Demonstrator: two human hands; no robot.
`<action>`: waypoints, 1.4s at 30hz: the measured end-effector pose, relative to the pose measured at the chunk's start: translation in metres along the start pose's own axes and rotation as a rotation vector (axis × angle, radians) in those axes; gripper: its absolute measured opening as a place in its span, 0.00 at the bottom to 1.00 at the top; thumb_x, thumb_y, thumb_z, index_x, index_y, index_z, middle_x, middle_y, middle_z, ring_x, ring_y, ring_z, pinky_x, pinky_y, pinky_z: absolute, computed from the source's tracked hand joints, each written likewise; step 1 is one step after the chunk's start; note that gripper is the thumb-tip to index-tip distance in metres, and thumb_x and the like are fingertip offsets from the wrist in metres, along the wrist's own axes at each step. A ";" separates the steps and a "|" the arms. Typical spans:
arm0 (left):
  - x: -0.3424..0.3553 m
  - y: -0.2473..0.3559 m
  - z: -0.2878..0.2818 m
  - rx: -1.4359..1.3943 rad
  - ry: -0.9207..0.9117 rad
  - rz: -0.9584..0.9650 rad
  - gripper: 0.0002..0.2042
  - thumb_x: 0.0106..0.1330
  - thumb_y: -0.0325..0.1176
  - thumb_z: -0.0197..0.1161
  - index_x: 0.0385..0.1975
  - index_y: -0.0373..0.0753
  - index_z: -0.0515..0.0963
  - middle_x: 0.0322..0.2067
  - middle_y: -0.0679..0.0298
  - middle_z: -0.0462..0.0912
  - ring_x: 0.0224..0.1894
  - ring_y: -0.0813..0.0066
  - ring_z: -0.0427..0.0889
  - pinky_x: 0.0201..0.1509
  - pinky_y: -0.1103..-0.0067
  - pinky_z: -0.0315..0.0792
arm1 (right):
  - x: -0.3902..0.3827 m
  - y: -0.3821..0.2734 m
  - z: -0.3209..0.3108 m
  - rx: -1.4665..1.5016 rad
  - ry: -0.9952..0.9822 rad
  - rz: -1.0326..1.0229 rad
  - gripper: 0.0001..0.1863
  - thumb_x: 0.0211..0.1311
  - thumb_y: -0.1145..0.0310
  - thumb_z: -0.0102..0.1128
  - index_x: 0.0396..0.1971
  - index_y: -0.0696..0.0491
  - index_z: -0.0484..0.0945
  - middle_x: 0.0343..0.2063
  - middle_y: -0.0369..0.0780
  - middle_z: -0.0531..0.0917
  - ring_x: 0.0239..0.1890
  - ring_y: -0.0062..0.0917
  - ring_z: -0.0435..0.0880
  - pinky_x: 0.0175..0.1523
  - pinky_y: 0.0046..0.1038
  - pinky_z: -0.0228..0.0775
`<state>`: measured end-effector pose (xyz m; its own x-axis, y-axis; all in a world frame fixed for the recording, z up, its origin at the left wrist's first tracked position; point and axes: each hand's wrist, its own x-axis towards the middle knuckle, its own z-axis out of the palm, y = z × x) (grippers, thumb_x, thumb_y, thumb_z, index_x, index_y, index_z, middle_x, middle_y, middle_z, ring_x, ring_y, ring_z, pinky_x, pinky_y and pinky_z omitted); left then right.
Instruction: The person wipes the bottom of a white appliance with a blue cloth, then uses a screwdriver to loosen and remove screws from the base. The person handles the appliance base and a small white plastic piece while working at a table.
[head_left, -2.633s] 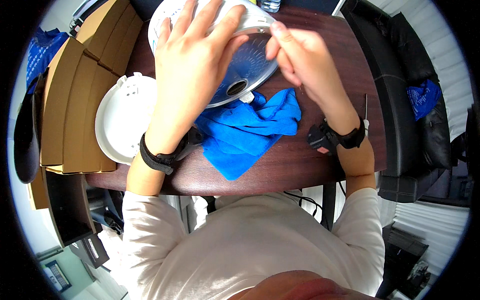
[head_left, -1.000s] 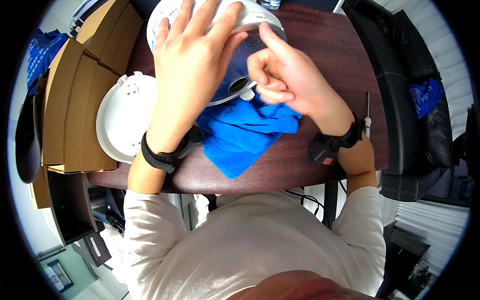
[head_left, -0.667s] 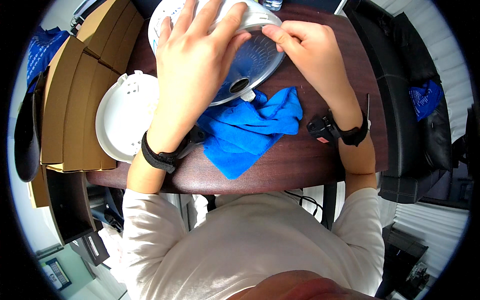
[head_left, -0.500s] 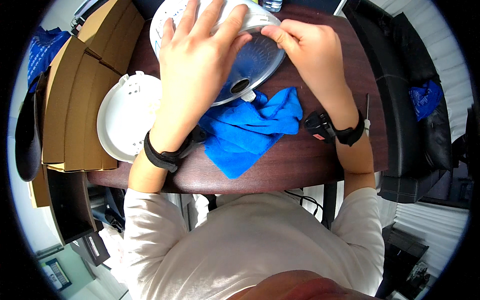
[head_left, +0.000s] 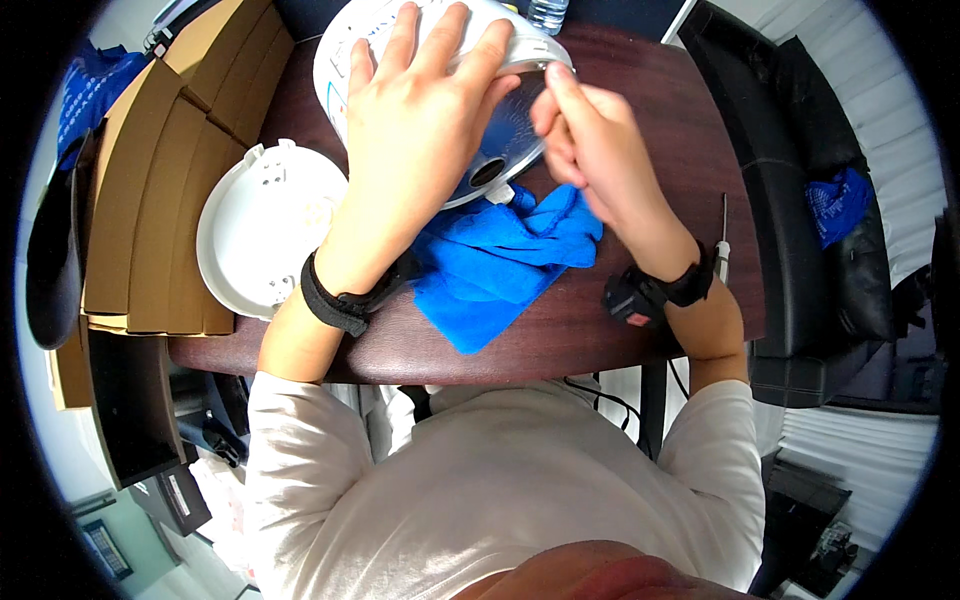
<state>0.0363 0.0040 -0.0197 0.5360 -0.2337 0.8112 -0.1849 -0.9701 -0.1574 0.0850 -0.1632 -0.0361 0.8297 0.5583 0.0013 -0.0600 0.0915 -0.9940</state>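
A rounded white plastic housing (head_left: 360,50) with a clear dished cover over a blue interior (head_left: 507,125) lies at the far middle of the table. My left hand (head_left: 425,110) rests on the housing with its fingers spread, the thumb at the cover's edge. At the housing's right rim is the thumb of my right hand (head_left: 600,150). Its other fingers are curled and slightly blurred; what they grip, if anything, I cannot make out. A crumpled blue cloth (head_left: 500,280) lies partly under the cover. Beside my left forearm sits a round white plastic lid (head_left: 255,235).
Brown cardboard boxes (head_left: 150,200) stand along the table's left side. A screwdriver (head_left: 723,240) lies near the right edge of the dark wooden table (head_left: 660,110). Behind the housing is a clear bottle (head_left: 547,14). A black sofa (head_left: 790,200) stands to the right.
My right hand has turned and moved slightly down, its thumb now pointing up along the rim. The left hand stays spread on the housing. The whole view has shifted a little.
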 end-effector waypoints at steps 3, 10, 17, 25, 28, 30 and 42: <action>0.000 -0.001 0.001 -0.007 0.003 0.003 0.19 0.60 0.43 0.63 0.52 0.50 0.76 0.51 0.59 0.78 0.54 0.51 0.76 0.53 0.55 0.70 | -0.002 -0.002 -0.004 -0.901 0.424 -0.712 0.08 0.60 0.66 0.61 0.31 0.55 0.77 0.15 0.39 0.76 0.16 0.21 0.76 0.21 0.23 0.65; -0.002 -0.001 0.001 0.012 -0.009 -0.017 0.19 0.61 0.43 0.62 0.52 0.51 0.76 0.51 0.59 0.77 0.55 0.52 0.75 0.52 0.55 0.69 | 0.007 -0.007 0.000 -1.195 0.400 -0.996 0.06 0.56 0.68 0.64 0.31 0.52 0.77 0.25 0.39 0.81 0.22 0.31 0.82 0.26 0.26 0.72; -0.002 0.000 -0.001 -0.001 -0.008 -0.034 0.19 0.61 0.43 0.62 0.52 0.51 0.75 0.51 0.60 0.77 0.55 0.51 0.75 0.52 0.55 0.69 | 0.013 -0.005 -0.001 -1.278 0.453 -1.095 0.05 0.56 0.69 0.64 0.29 0.53 0.77 0.25 0.38 0.81 0.23 0.30 0.82 0.26 0.26 0.72; -0.002 0.000 0.001 0.006 0.018 -0.039 0.18 0.61 0.44 0.61 0.51 0.52 0.75 0.51 0.61 0.77 0.55 0.52 0.74 0.52 0.54 0.69 | 0.011 -0.002 0.003 -1.353 0.508 -1.069 0.06 0.56 0.69 0.63 0.27 0.53 0.76 0.24 0.38 0.81 0.23 0.31 0.81 0.26 0.28 0.71; -0.003 -0.001 0.002 -0.003 0.022 -0.044 0.18 0.61 0.44 0.61 0.51 0.53 0.75 0.51 0.61 0.77 0.55 0.52 0.75 0.52 0.54 0.68 | 0.010 -0.003 0.005 -1.420 0.515 -1.003 0.06 0.56 0.69 0.63 0.28 0.53 0.75 0.25 0.38 0.80 0.23 0.31 0.81 0.27 0.27 0.71; -0.003 -0.001 0.002 0.007 0.022 -0.043 0.18 0.61 0.44 0.61 0.51 0.53 0.75 0.51 0.61 0.77 0.55 0.53 0.75 0.52 0.54 0.69 | 0.008 -0.002 0.005 -1.377 0.527 -0.988 0.06 0.56 0.69 0.63 0.29 0.53 0.75 0.25 0.38 0.80 0.24 0.31 0.82 0.27 0.27 0.71; -0.003 0.000 0.001 0.010 0.025 -0.046 0.18 0.60 0.43 0.62 0.51 0.52 0.75 0.51 0.61 0.77 0.54 0.53 0.75 0.51 0.53 0.69 | 0.011 -0.005 0.012 -1.377 0.512 -0.977 0.06 0.61 0.67 0.58 0.28 0.54 0.74 0.22 0.41 0.78 0.19 0.35 0.80 0.24 0.30 0.71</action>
<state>0.0351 0.0050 -0.0224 0.5228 -0.1869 0.8317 -0.1518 -0.9805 -0.1249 0.0877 -0.1476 -0.0299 0.3641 0.4143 0.8341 0.7637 -0.6454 -0.0128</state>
